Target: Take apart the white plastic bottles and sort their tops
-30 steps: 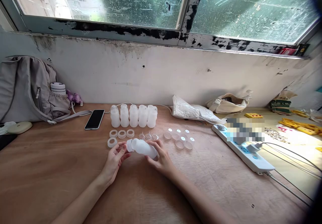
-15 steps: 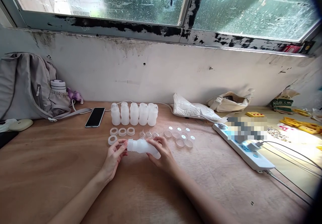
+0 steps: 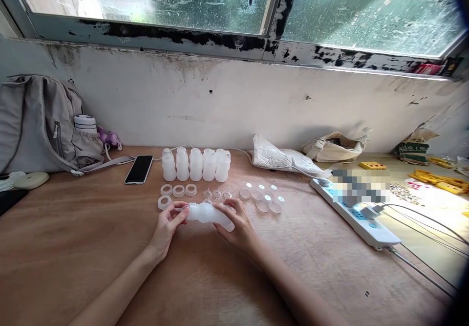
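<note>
My right hand (image 3: 236,221) wraps round the body of a frosted white baby bottle (image 3: 207,212), tipped on its side just above the table with its threaded neck to the left. At that neck my left hand (image 3: 169,226) is closed, thumb and fingers pinching a small clear piece (image 3: 178,209) that looks like a silicone nipple; most of it is hidden by the fingers. Behind the hands lie several white screw rings (image 3: 179,191), several clear nipples (image 3: 217,194) and, to the right, several clear round caps (image 3: 262,206) and small white discs (image 3: 267,198).
Several frosted bottles (image 3: 196,164) stand in a row at the back. A phone (image 3: 138,169) and a grey backpack (image 3: 40,125) are at left. Rightward lie a white padded pouch (image 3: 282,157), a cloth bag (image 3: 333,147) and a power strip (image 3: 366,226) with cables.
My left thumb and fingers have shifted slightly to the right, closer over the bottle's neck. The right hand keeps its hold on the bottle.
</note>
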{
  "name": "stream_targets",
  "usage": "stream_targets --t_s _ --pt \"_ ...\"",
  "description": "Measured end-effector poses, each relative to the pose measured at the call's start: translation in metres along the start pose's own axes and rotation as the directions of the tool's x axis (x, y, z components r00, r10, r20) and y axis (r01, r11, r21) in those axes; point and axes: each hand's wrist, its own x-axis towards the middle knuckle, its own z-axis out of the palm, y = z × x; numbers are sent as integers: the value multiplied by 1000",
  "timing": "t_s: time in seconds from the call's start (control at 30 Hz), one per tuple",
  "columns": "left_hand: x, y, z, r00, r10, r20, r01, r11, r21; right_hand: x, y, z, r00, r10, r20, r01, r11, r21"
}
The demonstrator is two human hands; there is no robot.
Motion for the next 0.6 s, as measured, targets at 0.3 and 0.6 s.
stream_targets --t_s 0.3,0.6 --pt "1 1 -3 999 -16 35 18 998 -57 5 -5 -6 991 110 82 -124 975 183" --pt "2 -1 -4 997 -42 71 50 992 -119 10 -8 -8 848 459 267 -524 647 554"
